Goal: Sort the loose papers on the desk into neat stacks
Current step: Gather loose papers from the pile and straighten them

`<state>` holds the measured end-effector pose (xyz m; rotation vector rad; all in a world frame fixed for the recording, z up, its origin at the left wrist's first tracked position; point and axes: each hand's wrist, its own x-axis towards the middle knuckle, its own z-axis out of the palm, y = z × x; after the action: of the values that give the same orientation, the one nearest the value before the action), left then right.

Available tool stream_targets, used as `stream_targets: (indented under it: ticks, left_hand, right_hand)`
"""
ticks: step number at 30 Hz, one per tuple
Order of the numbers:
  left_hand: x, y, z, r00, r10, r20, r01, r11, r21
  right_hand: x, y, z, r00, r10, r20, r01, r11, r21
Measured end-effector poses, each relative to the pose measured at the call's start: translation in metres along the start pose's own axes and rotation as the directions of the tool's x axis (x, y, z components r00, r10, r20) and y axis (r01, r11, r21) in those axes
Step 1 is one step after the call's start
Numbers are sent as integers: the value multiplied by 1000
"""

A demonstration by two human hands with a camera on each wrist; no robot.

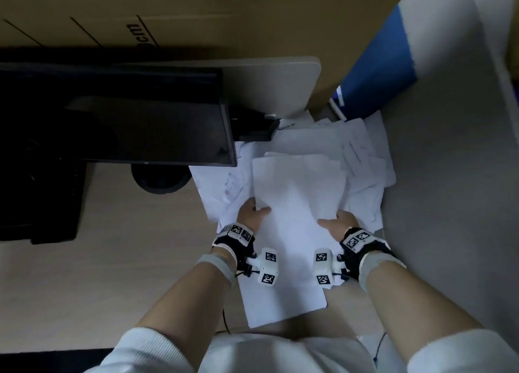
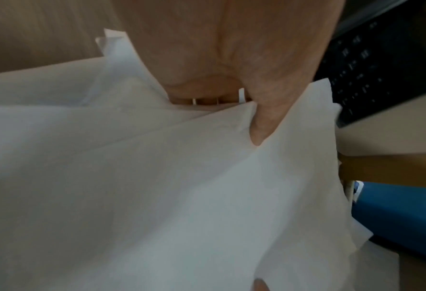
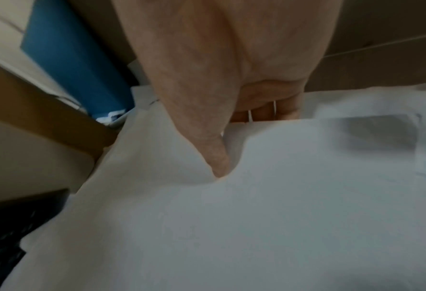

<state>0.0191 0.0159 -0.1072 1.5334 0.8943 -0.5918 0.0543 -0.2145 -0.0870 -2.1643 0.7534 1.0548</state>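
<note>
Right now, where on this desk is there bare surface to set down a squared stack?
Bare desk lies left of the left hand, below the monitor. A grey strip runs right of the loose papers. Crowded: the loose papers fill the space beyond the held stack, up to the blue folder.

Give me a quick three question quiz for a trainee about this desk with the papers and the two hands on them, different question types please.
1. True or false: both hands hold the same bundle of papers.
2. Multiple choice: the monitor sits A) to the person's left of the papers, B) to their right, C) on top of them.
3. Fill in: in each grip, the thumb lies ___ the sheets.

Key:
1. True: left hand and right hand grip opposite edges.
2. A.
3. On top of; the fingers go underneath.
</note>
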Motion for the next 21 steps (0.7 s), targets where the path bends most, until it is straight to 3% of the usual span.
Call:
stream_targets:
  ticks: [3, 6, 8, 12, 15, 17, 20, 21]
  left_hand:
    - [-5, 4, 6, 995, -15, 95, -4, 982, 189]
    - [-12, -12, 5, 981, -72, 179, -5, 918, 395]
    - [-17, -23, 3, 978, -116, 174, 30, 901, 432]
    - [-33, -21, 0, 969, -130, 209, 46, 930, 365]
    - [-40, -22, -3, 927, -267, 263, 261, 963, 61]
    - [-28, -35, -5, 923, -271, 272, 267, 962, 53]
    - [-22, -45, -7, 879, -252, 406, 265, 964, 24]
    - [-29, -39, -4, 843, -220, 491, 252, 968, 0]
  right_hand:
    - [-10, 15, -6, 988, 94, -123, -83, 992, 95]
    - [-16, 28, -11, 952, 116, -284, -77, 987, 142]
    - [-19, 37, -12, 927, 117, -356, -56, 983, 177]
    - [-28, 44, -14, 912, 127, -389, 23, 933, 360]
    - [-36, 46, -13, 925, 104, -364, 103, 856, 507]
    - [-39, 46, -10, 930, 69, -360, 165, 800, 578]
    - [-51, 40, -10, 922, 18, -387, 244, 749, 616]
    - [-54, 38, -11, 919, 10, -393, 260, 736, 625]
